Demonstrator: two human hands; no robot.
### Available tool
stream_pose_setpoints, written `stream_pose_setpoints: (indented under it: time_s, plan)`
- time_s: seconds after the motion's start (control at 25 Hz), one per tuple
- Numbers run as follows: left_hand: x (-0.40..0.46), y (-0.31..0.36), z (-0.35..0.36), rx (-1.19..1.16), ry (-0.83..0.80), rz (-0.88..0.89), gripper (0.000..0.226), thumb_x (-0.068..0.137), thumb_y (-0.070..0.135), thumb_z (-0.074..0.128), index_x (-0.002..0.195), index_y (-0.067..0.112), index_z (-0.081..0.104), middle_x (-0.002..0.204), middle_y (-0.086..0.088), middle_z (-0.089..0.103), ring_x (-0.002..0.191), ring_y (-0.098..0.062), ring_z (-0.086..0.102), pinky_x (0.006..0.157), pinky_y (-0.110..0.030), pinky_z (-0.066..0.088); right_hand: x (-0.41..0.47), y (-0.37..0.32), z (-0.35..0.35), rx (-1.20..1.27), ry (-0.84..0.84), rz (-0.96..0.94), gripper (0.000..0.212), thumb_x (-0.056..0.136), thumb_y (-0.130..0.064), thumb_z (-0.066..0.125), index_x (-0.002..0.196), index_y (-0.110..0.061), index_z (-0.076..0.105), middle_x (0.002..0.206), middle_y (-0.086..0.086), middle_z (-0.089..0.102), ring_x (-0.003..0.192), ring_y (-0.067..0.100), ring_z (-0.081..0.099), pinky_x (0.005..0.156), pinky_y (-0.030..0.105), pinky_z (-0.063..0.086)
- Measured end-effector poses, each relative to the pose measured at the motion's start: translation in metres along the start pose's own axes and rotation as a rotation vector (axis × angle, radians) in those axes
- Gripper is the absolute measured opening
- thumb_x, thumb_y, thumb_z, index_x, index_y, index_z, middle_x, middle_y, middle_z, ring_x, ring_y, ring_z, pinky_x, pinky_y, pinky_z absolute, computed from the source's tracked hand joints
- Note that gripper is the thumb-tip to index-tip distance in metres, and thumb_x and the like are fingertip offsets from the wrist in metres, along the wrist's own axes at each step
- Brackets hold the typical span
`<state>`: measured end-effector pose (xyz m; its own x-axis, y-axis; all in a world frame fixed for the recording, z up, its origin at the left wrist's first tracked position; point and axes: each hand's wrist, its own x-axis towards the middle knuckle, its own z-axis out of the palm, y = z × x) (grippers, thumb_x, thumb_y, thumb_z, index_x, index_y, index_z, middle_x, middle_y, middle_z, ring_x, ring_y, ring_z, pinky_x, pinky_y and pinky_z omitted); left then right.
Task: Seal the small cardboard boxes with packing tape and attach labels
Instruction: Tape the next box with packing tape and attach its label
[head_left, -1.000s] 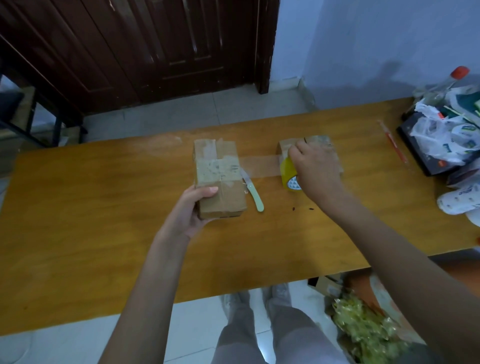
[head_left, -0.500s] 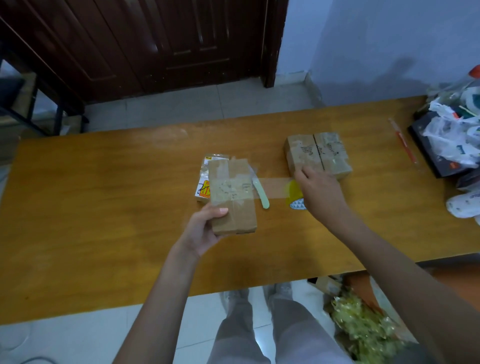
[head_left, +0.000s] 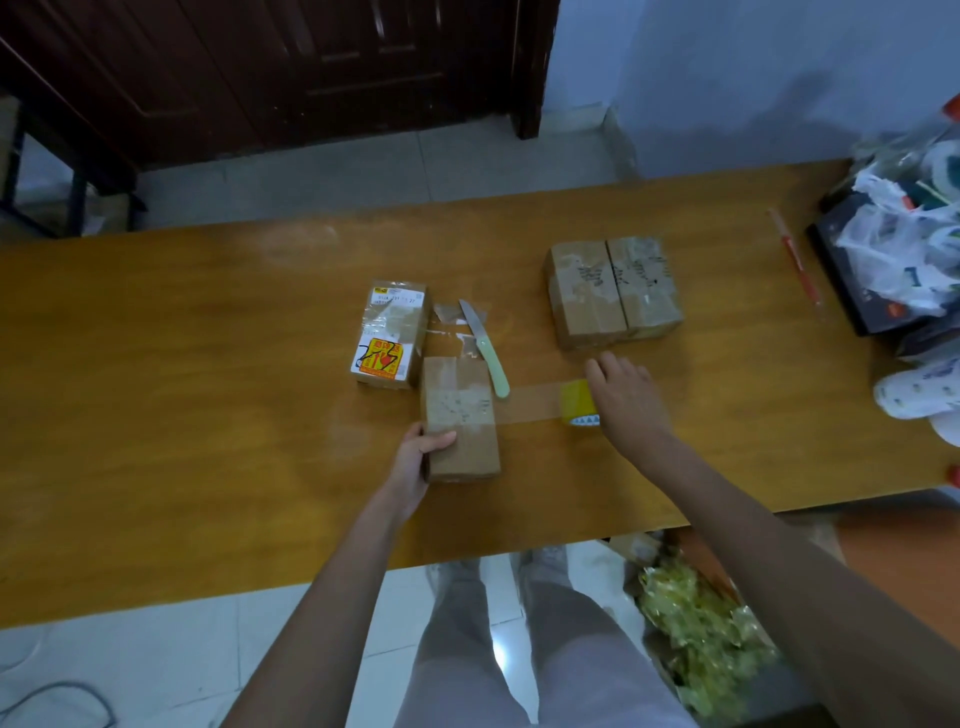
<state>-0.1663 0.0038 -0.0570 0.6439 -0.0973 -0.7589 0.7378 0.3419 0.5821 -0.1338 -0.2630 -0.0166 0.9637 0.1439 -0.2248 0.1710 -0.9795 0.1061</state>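
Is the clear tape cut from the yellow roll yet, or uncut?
Uncut: a clear tape strip runs unbroken from the brown cardboard box to the yellow tape roll.

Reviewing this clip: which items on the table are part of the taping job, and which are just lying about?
In the job: box gripped by left hand; yellow tape roll under right hand; knife; labelled box; two taped boxes.

Lying about: plastic bags; red pen.
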Motion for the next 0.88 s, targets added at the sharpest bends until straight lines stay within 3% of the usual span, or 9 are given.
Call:
stream_pose_setpoints:
  time_s: [0.12,0.28,0.36,0.44,0.52,0.64,0.76,0.88]
  plan:
    - [0.012,-0.011,-0.002,0.202,0.093,0.053,0.047,0.079,0.013,0.073,0.119,0.013,0.047,0.128,-0.014,0.056,0.109,-0.027,0.059,0.076,-0.032,0.053,0.001,0.004,0.004,0.014,-0.016,-0.01,0.041,0.069,0.009,0.064,0.104,-0.009,0.05,0.1,0.01,0.051,0.09,0.03,0.051,0.072,0.035,0.036]
    - [0.017,-0.018,-0.001,0.586,0.268,0.149,0.061,0.085,0.02,0.072,0.133,0.004,0.038,0.133,-0.012,0.038,0.123,-0.028,0.044,0.098,-0.041,0.046,-0.004,0.012,0.007,0.078,-0.047,-0.02,0.041,0.073,-0.002,0.069,0.109,-0.01,0.05,0.106,0.009,0.052,0.096,0.03,0.052,0.075,0.036,0.04]
    - [0.013,-0.015,0.001,0.745,0.359,0.179,0.071,0.082,0.022,0.074,0.137,0.001,0.034,0.135,-0.015,0.032,0.123,-0.029,0.039,0.1,-0.041,0.043,-0.005,0.016,0.008,0.115,-0.06,-0.012,0.042,0.074,-0.005,0.07,0.11,-0.01,0.049,0.108,0.009,0.051,0.098,0.029,0.052,0.077,0.036,0.041]
    - [0.004,-0.009,0.007,0.898,0.5,0.391,0.062,0.081,0.018,0.072,0.13,0.0,0.04,0.13,-0.015,0.037,0.117,-0.03,0.043,0.093,-0.038,0.044,-0.005,0.017,0.009,0.132,-0.062,-0.007,0.042,0.075,-0.006,0.07,0.111,-0.011,0.049,0.109,0.009,0.051,0.098,0.028,0.052,0.077,0.036,0.042]
    - [0.002,0.005,0.025,0.97,0.607,0.717,0.033,0.083,0.012,0.062,0.112,0.003,0.051,0.114,-0.01,0.048,0.105,-0.026,0.05,0.086,-0.035,0.046,-0.004,0.016,0.009,0.133,-0.06,-0.008,0.042,0.076,-0.009,0.07,0.112,-0.012,0.048,0.111,0.007,0.05,0.099,0.026,0.052,0.077,0.035,0.043]
    - [0.022,0.03,0.063,1.176,0.544,0.906,0.017,0.089,0.01,0.045,0.102,0.007,0.055,0.102,-0.008,0.055,0.097,-0.024,0.052,0.084,-0.036,0.045,-0.003,0.014,0.011,0.123,-0.051,-0.016,0.04,0.078,-0.008,0.068,0.112,-0.013,0.048,0.111,0.007,0.05,0.098,0.026,0.052,0.077,0.034,0.041]
    - [0.05,0.03,0.072,1.611,0.474,0.814,0.03,0.101,0.023,0.031,0.109,0.011,0.058,0.102,-0.005,0.059,0.098,-0.023,0.053,0.089,-0.035,0.04,-0.003,0.016,0.014,0.134,-0.032,0.0,0.039,0.077,-0.004,0.067,0.111,-0.012,0.05,0.11,0.008,0.051,0.096,0.027,0.053,0.075,0.034,0.041]
    - [0.062,0.018,0.059,1.647,0.479,0.851,0.036,0.102,0.025,0.028,0.098,0.011,0.061,0.09,-0.006,0.061,0.09,-0.023,0.053,0.087,-0.037,0.04,-0.004,0.023,0.018,0.086,-0.011,-0.007,0.042,0.074,-0.004,0.068,0.11,-0.012,0.051,0.108,0.007,0.052,0.094,0.027,0.053,0.074,0.036,0.041]
